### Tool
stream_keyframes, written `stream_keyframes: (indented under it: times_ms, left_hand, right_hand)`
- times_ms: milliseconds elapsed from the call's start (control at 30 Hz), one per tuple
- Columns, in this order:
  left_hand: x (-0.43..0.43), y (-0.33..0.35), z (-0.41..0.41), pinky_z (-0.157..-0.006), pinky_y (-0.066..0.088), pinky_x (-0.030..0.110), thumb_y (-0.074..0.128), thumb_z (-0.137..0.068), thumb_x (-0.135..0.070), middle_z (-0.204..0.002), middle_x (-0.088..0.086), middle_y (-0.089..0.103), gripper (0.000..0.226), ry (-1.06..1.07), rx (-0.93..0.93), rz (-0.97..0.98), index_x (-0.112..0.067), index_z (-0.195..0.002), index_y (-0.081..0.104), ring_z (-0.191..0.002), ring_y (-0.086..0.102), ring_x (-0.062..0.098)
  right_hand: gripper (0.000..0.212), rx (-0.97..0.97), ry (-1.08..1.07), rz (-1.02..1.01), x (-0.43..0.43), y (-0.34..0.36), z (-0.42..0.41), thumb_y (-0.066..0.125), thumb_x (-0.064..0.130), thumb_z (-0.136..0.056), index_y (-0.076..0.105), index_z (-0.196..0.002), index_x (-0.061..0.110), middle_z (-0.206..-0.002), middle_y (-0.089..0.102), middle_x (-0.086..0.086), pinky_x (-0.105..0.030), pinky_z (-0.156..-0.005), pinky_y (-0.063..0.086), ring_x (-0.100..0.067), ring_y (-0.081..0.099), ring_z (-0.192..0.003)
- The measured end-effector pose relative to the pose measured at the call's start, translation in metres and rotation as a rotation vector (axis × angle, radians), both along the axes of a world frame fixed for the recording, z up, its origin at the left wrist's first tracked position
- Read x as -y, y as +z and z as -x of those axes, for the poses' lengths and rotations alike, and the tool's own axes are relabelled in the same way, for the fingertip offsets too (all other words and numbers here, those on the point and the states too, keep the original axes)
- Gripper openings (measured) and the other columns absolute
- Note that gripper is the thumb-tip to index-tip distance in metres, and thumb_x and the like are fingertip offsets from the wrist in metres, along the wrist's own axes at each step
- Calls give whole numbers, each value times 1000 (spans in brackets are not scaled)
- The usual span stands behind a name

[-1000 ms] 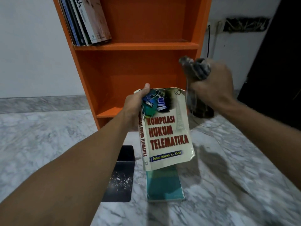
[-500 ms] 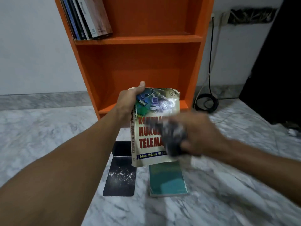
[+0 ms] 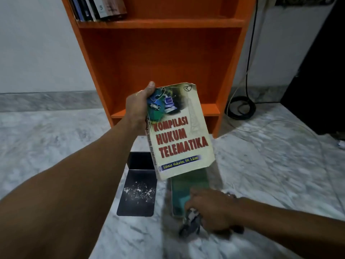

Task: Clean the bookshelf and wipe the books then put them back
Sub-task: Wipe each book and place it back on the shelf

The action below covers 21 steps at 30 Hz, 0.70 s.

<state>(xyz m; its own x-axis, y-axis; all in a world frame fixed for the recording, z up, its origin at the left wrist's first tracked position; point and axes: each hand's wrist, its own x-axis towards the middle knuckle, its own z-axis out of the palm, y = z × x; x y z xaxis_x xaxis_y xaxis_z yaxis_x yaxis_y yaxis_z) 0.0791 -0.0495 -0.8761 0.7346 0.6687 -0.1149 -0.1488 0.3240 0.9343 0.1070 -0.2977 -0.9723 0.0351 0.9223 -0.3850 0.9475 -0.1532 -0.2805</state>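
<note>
— What did the left hand [image 3: 137,107] have?

— It gripped a worn cream paperback [image 3: 183,135] with red title lettering by the spine edge, thumb at the top corner. It held the book in the air in front of the orange wooden bookshelf [image 3: 162,23].

— And the right hand [image 3: 212,210]?

— It was curled round a crumpled grey cloth [image 3: 190,223], low over the near end of a teal book [image 3: 186,187] lying flat on the grey marble floor [image 3: 261,165]. Blur hid whether they touched. A flat black slab [image 3: 138,191] speckled with white lay just beside that book.
</note>
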Motion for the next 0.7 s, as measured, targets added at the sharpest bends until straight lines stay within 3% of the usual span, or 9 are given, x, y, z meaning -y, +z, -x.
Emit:
stream_keyframes:
  times_ms: [100, 267, 400, 467, 533, 600, 667, 700]
  left_hand:
    - [-6, -8, -8, -91, 51, 63, 67, -85, -45, -119, 25, 66, 65, 23, 0, 5, 2, -128, 53, -102, 67, 46]
    - [-19, -25, -24, -89, 55, 54, 60, -93, -39, -112, 21, 70, 37, -5, -16, -14, -4, -105, 60, -101, 68, 42]
    - [-25, -40, -26, -92, 54, 55, 56, -95, -40, -118, 23, 67, 47, -25, -39, -4, 1, -118, 56, -103, 68, 42]
    - [-26, -45, -25, -94, 52, 57, 56, -95, -42, -121, 24, 65, 60, -28, -43, 5, 5, -131, 50, -105, 67, 43]
    - [-27, -45, -23, -94, 52, 57, 56, -95, -42, -122, 23, 65, 57, -12, -31, 14, 4, -128, 51, -106, 66, 42]
    - [-28, -42, -22, -91, 54, 55, 57, -95, -41, -120, 22, 67, 44, -2, -29, 20, -1, -115, 57, -104, 68, 41]
    - [-26, -37, -21, -90, 55, 53, 59, -94, -40, -119, 21, 68, 37, -9, -37, 10, -5, -105, 60, -102, 69, 40]
    - [-24, -34, -20, -90, 55, 53, 60, -93, -40, -118, 20, 68, 35, -9, -43, 0, -7, -102, 60, -101, 69, 40]
  right_hand:
    - [35, -186, -163, 170, -25, -13, -21, 60, 1, -81, 61, -115, 9, -113, 63, -14, -37, -79, 53, -32, 59, -101]
    - [44, -130, -270, 229, -65, -64, -46, 68, 17, -85, 53, -124, 5, -122, 60, -14, -34, -85, 51, -30, 58, -105]
    - [81, -180, -464, 183, -74, -90, -74, 73, 47, -78, 38, -146, 22, -146, 42, 2, -35, -108, 38, -23, 39, -132]
    - [95, -206, -497, 106, -68, -87, -81, 77, 50, -72, 29, -151, 27, -152, 37, 2, -35, -112, 33, -25, 34, -138]
    - [70, -324, -644, 16, -59, -84, -91, 72, 25, -84, 39, -145, 11, -146, 45, -8, -30, -107, 38, -26, 44, -131]
    - [43, -425, -824, -112, -51, -71, -102, 61, 7, -90, 52, -132, 7, -128, 58, -12, -29, -93, 46, -24, 56, -112]
    - [20, -628, -1016, -290, -48, -47, -111, 53, 14, -96, 62, -113, 9, -101, 66, -9, -35, -77, 51, -25, 61, -91]
    - [21, -823, -1101, -376, -50, -29, -111, 50, 25, -100, 64, -105, 10, -88, 68, -5, -34, -66, 51, -21, 63, -79]
